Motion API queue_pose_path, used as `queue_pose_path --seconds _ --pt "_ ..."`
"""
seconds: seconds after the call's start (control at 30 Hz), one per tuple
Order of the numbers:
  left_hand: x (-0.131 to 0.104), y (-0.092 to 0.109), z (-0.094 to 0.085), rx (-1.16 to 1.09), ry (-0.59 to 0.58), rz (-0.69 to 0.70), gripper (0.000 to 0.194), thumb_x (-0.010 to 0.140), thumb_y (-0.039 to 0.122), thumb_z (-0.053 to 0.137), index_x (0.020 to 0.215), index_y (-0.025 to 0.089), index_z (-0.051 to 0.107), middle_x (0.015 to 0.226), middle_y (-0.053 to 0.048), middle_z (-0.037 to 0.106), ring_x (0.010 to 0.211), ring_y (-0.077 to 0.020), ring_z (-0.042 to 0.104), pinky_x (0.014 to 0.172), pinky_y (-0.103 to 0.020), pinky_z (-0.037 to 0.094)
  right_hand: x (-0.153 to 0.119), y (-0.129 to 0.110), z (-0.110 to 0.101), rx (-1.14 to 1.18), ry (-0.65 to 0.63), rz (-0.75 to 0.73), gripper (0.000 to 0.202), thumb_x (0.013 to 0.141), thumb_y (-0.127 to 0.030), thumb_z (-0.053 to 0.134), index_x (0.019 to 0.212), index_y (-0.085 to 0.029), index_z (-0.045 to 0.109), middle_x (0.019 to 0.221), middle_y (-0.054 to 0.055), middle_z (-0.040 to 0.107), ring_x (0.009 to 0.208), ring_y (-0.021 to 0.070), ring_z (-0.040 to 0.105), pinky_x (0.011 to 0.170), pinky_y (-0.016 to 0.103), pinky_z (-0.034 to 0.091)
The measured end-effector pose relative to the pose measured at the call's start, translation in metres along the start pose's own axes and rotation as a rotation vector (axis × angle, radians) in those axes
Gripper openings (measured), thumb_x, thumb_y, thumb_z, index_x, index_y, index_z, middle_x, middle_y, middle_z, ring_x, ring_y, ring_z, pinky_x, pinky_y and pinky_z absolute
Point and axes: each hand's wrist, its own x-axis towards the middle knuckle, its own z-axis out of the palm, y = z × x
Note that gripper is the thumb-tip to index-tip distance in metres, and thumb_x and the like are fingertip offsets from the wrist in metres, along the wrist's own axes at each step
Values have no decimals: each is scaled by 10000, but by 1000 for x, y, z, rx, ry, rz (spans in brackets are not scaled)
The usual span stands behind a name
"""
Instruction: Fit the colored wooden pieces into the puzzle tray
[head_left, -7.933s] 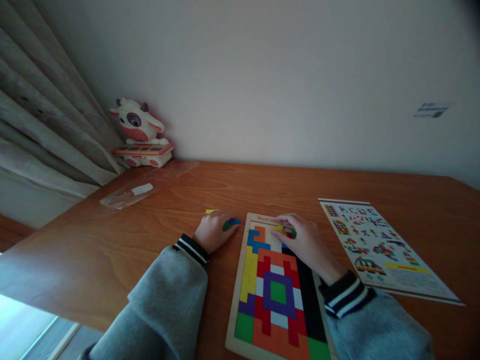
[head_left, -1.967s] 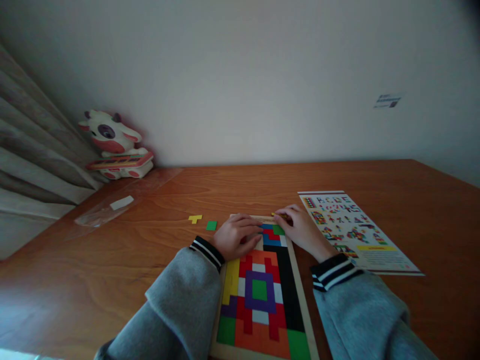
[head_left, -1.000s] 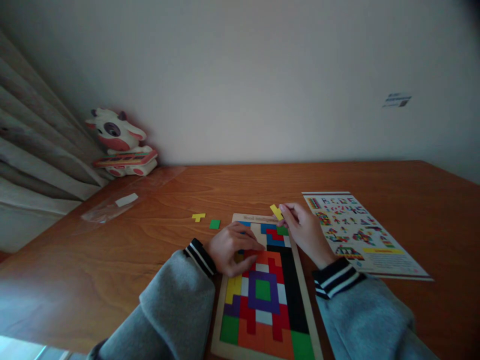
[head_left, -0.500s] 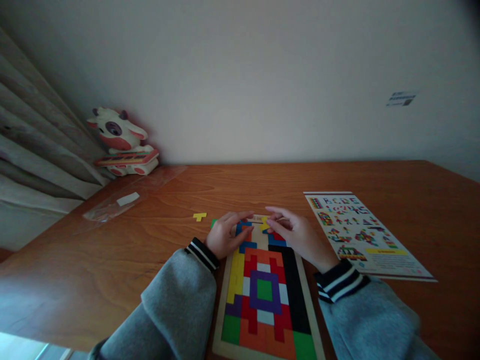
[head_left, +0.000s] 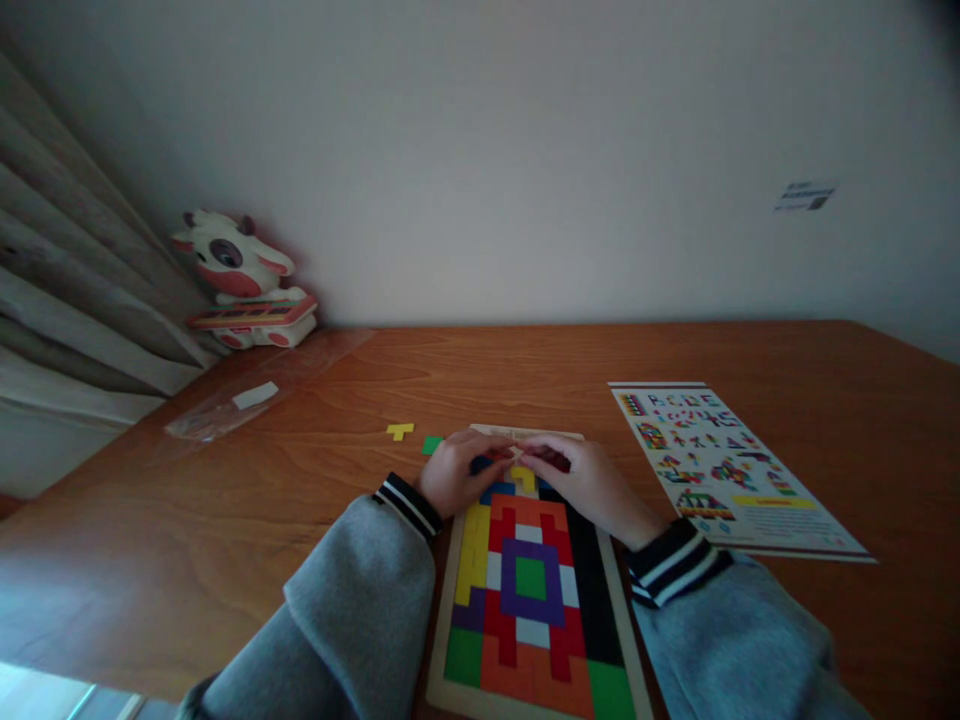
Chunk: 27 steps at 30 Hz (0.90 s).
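Observation:
A wooden puzzle board [head_left: 442,640] filled with coloured block pieces lies in front of me. Near its far end, a bent yellow puzzle piece [head_left: 525,478] sits in the gap between blue pieces. My left hand [head_left: 459,470] arches over the far left corner, with thumb and forefinger apart. From the other side, my right hand [head_left: 581,475] reaches in, its thumb tip right by the yellow piece and a gap showing between thumb and forefinger. The fingertips of both hands nearly meet, hiding part of the far rows.
A yellow T-shaped piece [head_left: 400,431] and a green piece [head_left: 432,445] lie left of the board. To the right is a printed pattern sheet [head_left: 720,470]. A clear plastic bag [head_left: 217,415] and a cow toy with a keyboard [head_left: 244,285] are at the back left.
The yellow piece has moved from my right fingertips at the far edge down into the gap, nearer me. My right hand has shifted left, closer to my left hand. More of the green piece shows.

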Motion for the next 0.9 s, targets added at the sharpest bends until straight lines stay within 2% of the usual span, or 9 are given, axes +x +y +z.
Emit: queue_pose_path --seconds 0.13,0.27,0.4,0.57,0.67,0.8,0.9 --pt "0 0 -1 -34 88 -51 259 902 268 606 1153 219 647 999 -36 739 929 -171 679 870 -306 533 2 3 -7 198 96 140 263 874 -390 617 1074 -226 666 995 64 736 865 197 709 784 354 577" --pt "-1 -1 -1 -64 75 -39 306 885 280 637 1184 216 639 1039 -43 732 950 -167 680 872 -286 537 2 2 -8 235 133 172 305 864 -379 624 1132 -235 626 1022 58 706 865 186 705 795 348 571" --pt "-1 -1 -1 -72 56 -22 337 872 292 658 1203 228 646 1041 -47 736 942 -168 689 865 -283 545 1 1 1 221 79 132 287 889 -372 589 1140 -234 614 987 51 704 808 173 707 752 338 569" --pt "1 -3 0 -84 77 -17 253 916 266 587 1149 229 681 1066 -53 735 972 -179 683 893 -314 539 -1 1 4 41 70 65 225 875 -337 621 1067 -221 619 904 44 727 818 177 691 732 328 548" --pt "1 -3 0 -107 74 -17 261 928 257 563 1160 216 677 1103 -69 719 1019 -189 664 915 -329 524 -2 0 2 -35 46 18 242 862 -349 638 1067 -221 636 944 58 729 835 178 687 732 328 554" --pt "1 -1 1 -150 118 -81 263 921 277 574 1143 190 683 1044 -83 719 965 -188 665 875 -320 532 -4 -2 2 -87 -1 -100 342 835 -313 670 1166 -238 625 973 53 725 807 166 683 734 327 569" --pt "2 0 2 -196 143 -144 248 905 288 598 1105 179 697 974 -76 725 885 -180 669 821 -308 542 -4 -3 2 -134 5 -179 250 868 -275 637 1117 -251 648 982 42 728 837 168 685 780 344 568"
